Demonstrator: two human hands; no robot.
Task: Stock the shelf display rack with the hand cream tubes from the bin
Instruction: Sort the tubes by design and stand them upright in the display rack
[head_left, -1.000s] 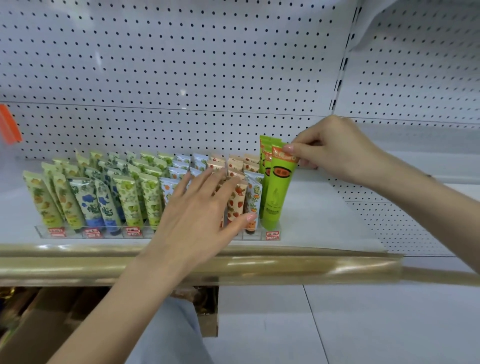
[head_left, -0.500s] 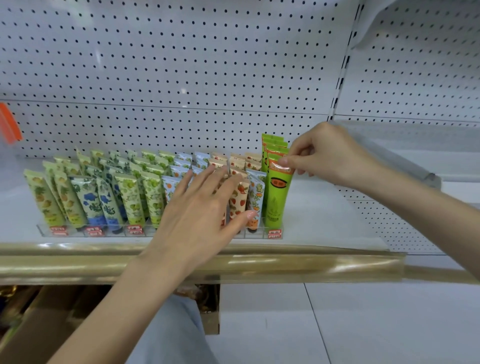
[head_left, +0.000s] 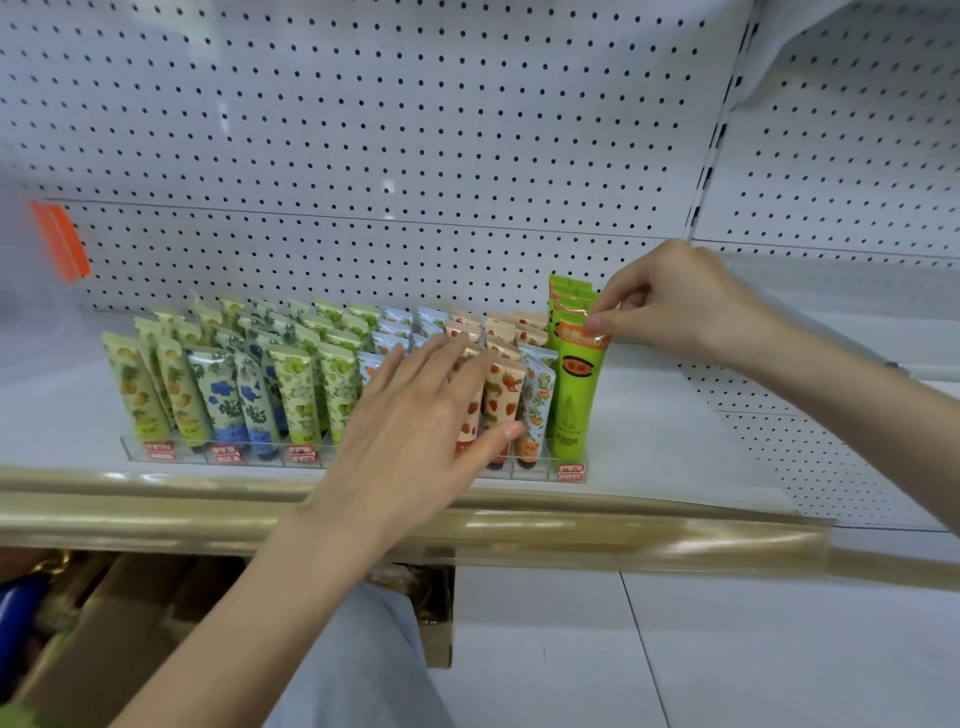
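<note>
Head view, looking down at a shop shelf (head_left: 670, 431). My right hand (head_left: 680, 306) pinches the orange crimped top of a tall green hand cream tube (head_left: 574, 400) between thumb and fingers (head_left: 605, 321). The tube stands nearly upright in the front slot of the rightmost lane of the clear display rack (head_left: 571, 472), with more green tubes (head_left: 569, 291) close behind it.

My left hand (head_left: 410, 415) lies flat, fingers straight and slightly spread, across the strawberry-print tubes (head_left: 506, 389) in the middle lanes, its thumb near the rack's front lip.

What could go wrong, as I judge it:
- If I let go before the cap sits fully down (I cannot see the cap behind the price label), the tall tube may tip forward over the low lip or sideways off the open right end.
- Pressing it back too hard could topple the green tubes behind.
- Lifting my left hand carelessly could drag a leaning tube out of its lane.

Around this: a floral tube (head_left: 537, 400) leans just beside the green one and crowds its slot. White pegboard (head_left: 415, 130) backs the shelf, an orange tag (head_left: 60, 239) hangs at the left, and a gold rail (head_left: 519, 530) edges the front. Below, at the left, the cardboard bin (head_left: 130, 613) is open, its contents blurred.
</note>
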